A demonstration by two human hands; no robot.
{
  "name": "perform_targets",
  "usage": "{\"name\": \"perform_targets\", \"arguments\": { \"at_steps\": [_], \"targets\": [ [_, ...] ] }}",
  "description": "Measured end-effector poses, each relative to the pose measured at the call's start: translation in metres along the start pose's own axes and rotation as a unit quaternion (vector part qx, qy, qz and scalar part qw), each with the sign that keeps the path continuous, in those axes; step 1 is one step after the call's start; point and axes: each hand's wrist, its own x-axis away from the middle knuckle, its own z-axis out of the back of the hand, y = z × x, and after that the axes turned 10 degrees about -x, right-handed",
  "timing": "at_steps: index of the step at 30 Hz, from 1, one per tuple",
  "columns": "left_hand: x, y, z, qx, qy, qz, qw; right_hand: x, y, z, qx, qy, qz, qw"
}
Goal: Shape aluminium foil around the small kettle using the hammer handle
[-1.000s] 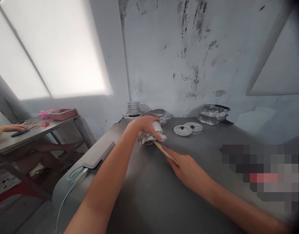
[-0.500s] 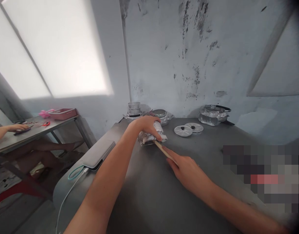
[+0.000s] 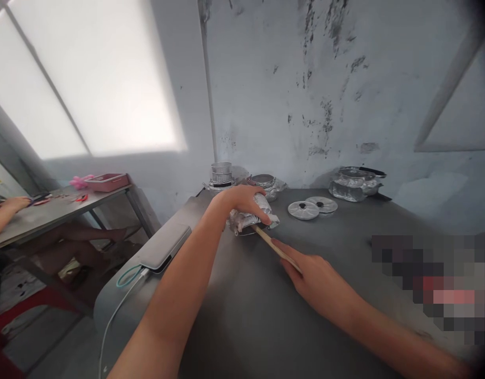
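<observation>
The left hand (image 3: 248, 201) clasps a crinkled silvery bundle (image 3: 247, 223) from above, the bundle beneath its palm; the right hand (image 3: 310, 271) grips a wooden stick (image 3: 270, 242), whose far end lies at the bundle's near edge; 2 round lids (image 3: 304, 211) lie farther right.

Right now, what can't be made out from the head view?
All in the head view:
Silvery bundle: upper part covered by the left hand.
Pale stick: near end hidden by the right hand; far tip lost at the bundle.
Rear disc: partly covered by the front disc.
White cable: cut off by the bottom edge.
Lower right: whatever lies there, masked by the pixelated block.
</observation>
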Motion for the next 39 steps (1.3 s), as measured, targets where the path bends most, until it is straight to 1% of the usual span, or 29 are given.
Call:
{"name": "perform_targets", "arguments": {
  "at_steps": [3, 6, 10, 19, 24, 30, 33, 36, 39],
  "targets": [
    [-0.001, 0.0, 0.0, -0.004, -0.001, -0.008, 1.0, -0.002, -0.002, 0.004, -0.019, -0.014, -0.019, 1.0],
    [-0.002, 0.001, 0.0, -0.01, -0.001, -0.016, 1.0, -0.003, -0.003, 0.01, -0.05, -0.042, -0.034, 0.997],
    [-0.002, 0.003, 0.0, -0.009, 0.0, -0.015, 1.0, -0.002, 0.0, 0.012, -0.067, -0.068, -0.012, 0.995],
    [0.001, 0.008, 0.001, -0.011, -0.002, -0.012, 1.0, 0.007, 0.0, 0.002, -0.063, -0.011, -0.007, 0.998],
    [0.004, 0.009, 0.004, -0.019, -0.007, -0.017, 1.0, 0.011, 0.001, -0.001, -0.049, 0.04, -0.004, 0.998],
    [0.003, 0.009, 0.003, -0.024, 0.007, -0.021, 0.999, 0.014, -0.002, -0.001, -0.047, 0.005, 0.018, 0.999],
    [0.0, 0.008, 0.001, -0.023, 0.013, -0.024, 0.999, 0.014, -0.003, -0.001, -0.047, 0.012, 0.01, 0.999],
    [0.0, 0.007, 0.001, -0.017, 0.006, -0.017, 1.0, 0.014, -0.003, -0.001, -0.041, 0.034, 0.01, 0.999],
    [0.0, 0.006, 0.002, -0.012, -0.002, -0.009, 1.0, 0.013, -0.002, -0.001, -0.046, 0.023, 0.006, 0.999]
  ]
}}
